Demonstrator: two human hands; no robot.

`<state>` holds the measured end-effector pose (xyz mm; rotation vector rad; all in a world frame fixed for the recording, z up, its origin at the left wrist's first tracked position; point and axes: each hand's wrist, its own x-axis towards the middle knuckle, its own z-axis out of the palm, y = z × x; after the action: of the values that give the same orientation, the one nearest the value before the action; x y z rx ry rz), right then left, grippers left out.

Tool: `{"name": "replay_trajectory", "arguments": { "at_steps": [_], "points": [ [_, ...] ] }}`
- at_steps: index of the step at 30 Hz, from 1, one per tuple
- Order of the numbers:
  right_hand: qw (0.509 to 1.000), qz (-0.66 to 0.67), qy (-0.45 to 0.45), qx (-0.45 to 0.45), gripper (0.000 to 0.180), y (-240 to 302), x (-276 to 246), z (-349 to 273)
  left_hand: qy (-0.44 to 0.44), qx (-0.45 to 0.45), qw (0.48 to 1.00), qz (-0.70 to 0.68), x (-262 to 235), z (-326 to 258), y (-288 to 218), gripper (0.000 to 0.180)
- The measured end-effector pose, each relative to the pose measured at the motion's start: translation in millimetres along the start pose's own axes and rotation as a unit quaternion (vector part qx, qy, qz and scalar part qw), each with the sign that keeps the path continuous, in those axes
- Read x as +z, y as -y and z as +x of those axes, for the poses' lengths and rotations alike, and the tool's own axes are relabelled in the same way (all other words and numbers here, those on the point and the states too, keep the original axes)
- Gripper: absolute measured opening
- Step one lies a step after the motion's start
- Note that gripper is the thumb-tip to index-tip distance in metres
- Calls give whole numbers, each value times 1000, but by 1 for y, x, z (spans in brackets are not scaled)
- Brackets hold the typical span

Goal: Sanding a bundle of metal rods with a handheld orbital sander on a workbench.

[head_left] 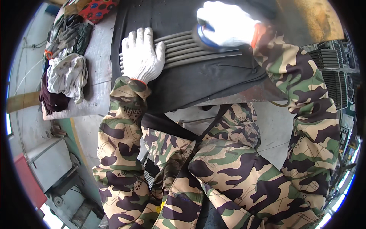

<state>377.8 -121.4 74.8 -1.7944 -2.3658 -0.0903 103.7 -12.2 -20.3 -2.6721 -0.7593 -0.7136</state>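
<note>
Several grey metal rods (179,47) lie side by side on a black cloth (202,78) spread over the table. My left hand (142,55), in a white knitted glove, rests flat across their left part with its fingers stretched out. Toward the rods' right end, my gloved right hand (227,24) grips a round blue thing (207,37) from above. Motion blurs that thing, and the glove covers most of it, so its kind does not show. It overlaps the rods in this view; whether it presses on them I cannot tell.
A heap of dark and white rags (68,74) lies on the table's left side, with a red patterned cloth (97,10) behind it. At the far right is a rusty brown surface (314,19). Stacked dark metal pieces (326,59) stand beyond my right arm.
</note>
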Motion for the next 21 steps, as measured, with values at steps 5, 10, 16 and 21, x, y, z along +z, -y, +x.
{"name": "replay_trajectory", "arguments": {
  "at_steps": [5,10,16,21],
  "points": [
    [1000,-10,-8,23,28,-16,-3,0,28,-30,999,-8,0,-12,-5,57],
    [999,-15,20,45,27,-21,-8,0,27,-31,999,3,-4,-12,-7,58],
    [1000,1,14,14,26,-12,-8,-20,34,-21,999,9,-8,-15,-10,56],
    [999,1,37,18,28,-6,-14,-34,37,-19,999,-1,-9,-10,-6,53]
  ]
}}
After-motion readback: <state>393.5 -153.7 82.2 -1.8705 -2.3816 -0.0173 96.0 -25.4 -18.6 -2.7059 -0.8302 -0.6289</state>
